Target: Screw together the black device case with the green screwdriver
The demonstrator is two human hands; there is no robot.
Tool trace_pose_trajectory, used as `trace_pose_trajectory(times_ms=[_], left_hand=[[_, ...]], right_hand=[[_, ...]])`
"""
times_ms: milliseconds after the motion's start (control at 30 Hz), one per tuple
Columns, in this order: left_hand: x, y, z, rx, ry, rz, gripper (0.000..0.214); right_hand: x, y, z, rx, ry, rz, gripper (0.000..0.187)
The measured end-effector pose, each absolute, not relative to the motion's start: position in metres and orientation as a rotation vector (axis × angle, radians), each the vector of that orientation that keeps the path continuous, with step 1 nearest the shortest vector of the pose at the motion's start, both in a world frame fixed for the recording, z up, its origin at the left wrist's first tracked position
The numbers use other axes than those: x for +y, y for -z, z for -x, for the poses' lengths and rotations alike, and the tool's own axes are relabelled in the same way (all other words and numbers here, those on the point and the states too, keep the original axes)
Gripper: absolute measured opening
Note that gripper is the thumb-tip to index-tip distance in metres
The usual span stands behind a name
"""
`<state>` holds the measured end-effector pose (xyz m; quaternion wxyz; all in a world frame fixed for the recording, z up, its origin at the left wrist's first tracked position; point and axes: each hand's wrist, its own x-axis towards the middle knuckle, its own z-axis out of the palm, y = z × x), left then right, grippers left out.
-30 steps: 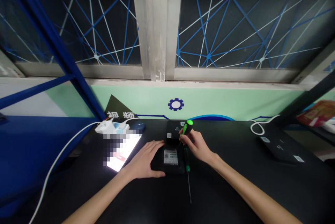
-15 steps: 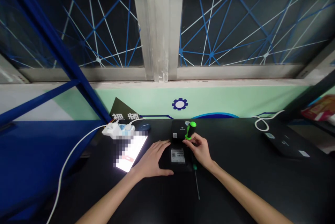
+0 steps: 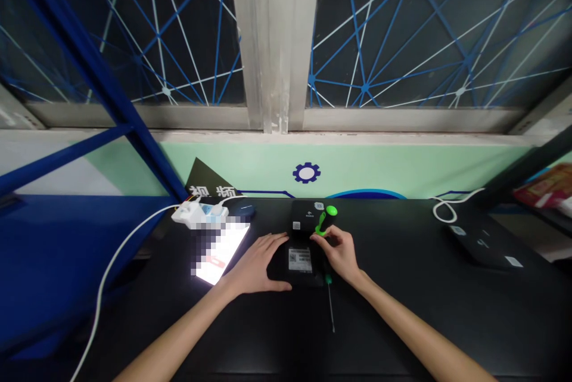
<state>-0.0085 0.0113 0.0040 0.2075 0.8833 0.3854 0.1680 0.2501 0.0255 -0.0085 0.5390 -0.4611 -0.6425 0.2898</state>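
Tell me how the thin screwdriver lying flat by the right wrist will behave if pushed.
The thin screwdriver likely rolls: round slim shaft, flat on the smooth black table. Probably stiff and light, being a narrow rod with a small handle. The right hand grips the green-capped screwdriver.

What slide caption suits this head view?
The left hand rests on a black box while the right hand holds a green-handled screwdriver to it.

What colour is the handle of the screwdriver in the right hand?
The screwdriver handle is green and black; head view.
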Motion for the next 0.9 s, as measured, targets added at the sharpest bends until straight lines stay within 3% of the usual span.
trace_pose_trajectory(times_ms=[567,900], left_hand=[[0.011,-0.002,0.009,1.085,-0.5,-2.454,0.102],[0.011,-0.004,0.009,1.077,-0.479,-2.47,0.101]], right_hand=[[0.015,-0.005,-0.247,-1.709,-0.722,0.964,0.021],[0.021,0.011,-0.244,-1.541,-0.649,1.06,0.015]])
